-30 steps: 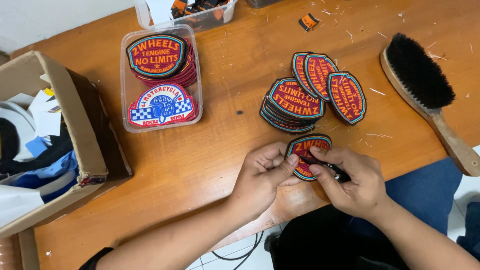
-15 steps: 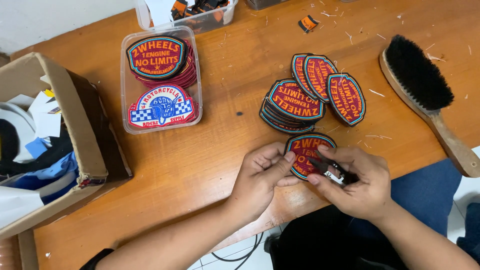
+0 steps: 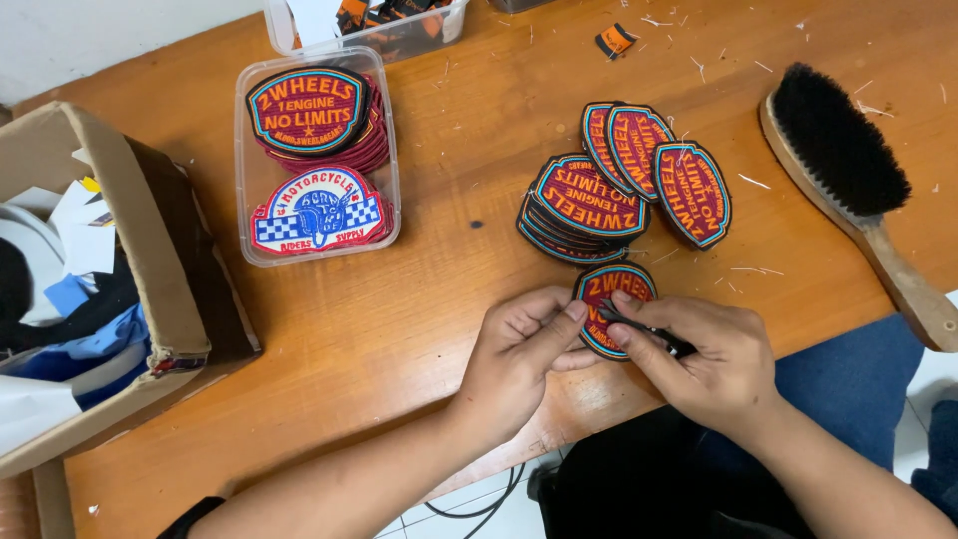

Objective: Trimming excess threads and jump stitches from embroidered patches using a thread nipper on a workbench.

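Note:
An oval embroidered patch [image 3: 611,287], red with a blue rim and orange lettering, lies at the table's near edge. My left hand [image 3: 521,351] pinches its left side between thumb and fingers. My right hand [image 3: 699,351] holds a small dark cutting tool [image 3: 644,329] whose tip rests on the patch's face. Just behind lies a fanned pile of matching patches [image 3: 589,205], with a few more patches [image 3: 667,170] leaning to its right.
A clear plastic tray [image 3: 317,160] at left holds two stacks of patches. A torn cardboard box [image 3: 150,260] full of scraps stands at far left. A wooden brush [image 3: 848,180] with black bristles lies at right. Thread clippings dot the wooden table [image 3: 429,319].
My right hand shifted slightly over the patch, bringing the tool's tip back onto its face. The patch stays in my left hand's grip at the table edge.

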